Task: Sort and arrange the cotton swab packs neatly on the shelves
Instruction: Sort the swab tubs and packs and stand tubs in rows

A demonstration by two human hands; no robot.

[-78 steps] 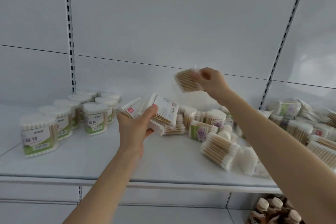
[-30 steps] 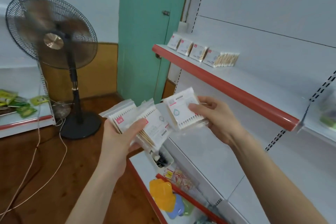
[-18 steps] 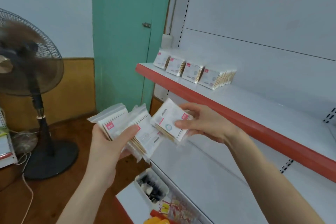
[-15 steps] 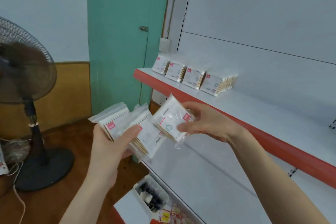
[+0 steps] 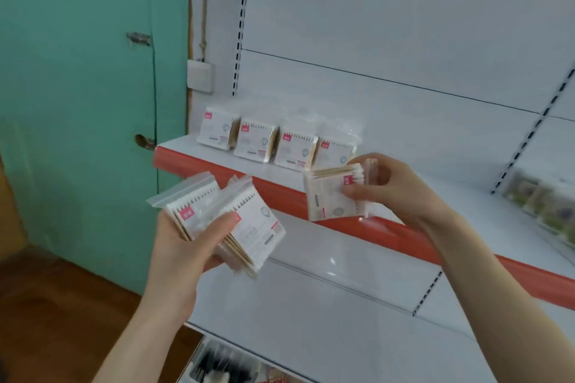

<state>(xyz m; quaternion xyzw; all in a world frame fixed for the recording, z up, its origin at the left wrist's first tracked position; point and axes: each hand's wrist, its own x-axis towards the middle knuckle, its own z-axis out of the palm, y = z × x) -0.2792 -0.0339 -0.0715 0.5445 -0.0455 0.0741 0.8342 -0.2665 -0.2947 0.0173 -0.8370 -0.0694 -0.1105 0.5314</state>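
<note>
Flat clear-plastic cotton swab pack (image 5: 329,199), white label, wooden sticks: light, slippery film, slightly bendy, best taken by its short edges. Right hand (image 5: 395,193) grip closed, pinching it at 3 o'clock, in front of red-edged white shelf (image 5: 404,236). Left hand (image 5: 189,246) grip clamps fanned spare packs (image 5: 249,224) at 8 o'clock. Shelved row of four packs (image 5: 273,146) at 11 o'clock.

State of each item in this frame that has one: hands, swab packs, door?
Left hand, grips a fanned bunch of packs.
Fanned packs, held off the shelf.
Right hand, pinches one pack.
Single pack, held before the red shelf edge, not yet placed.
Shelf row, four packs standing upright side by side.
Green door, looks closed.
</note>
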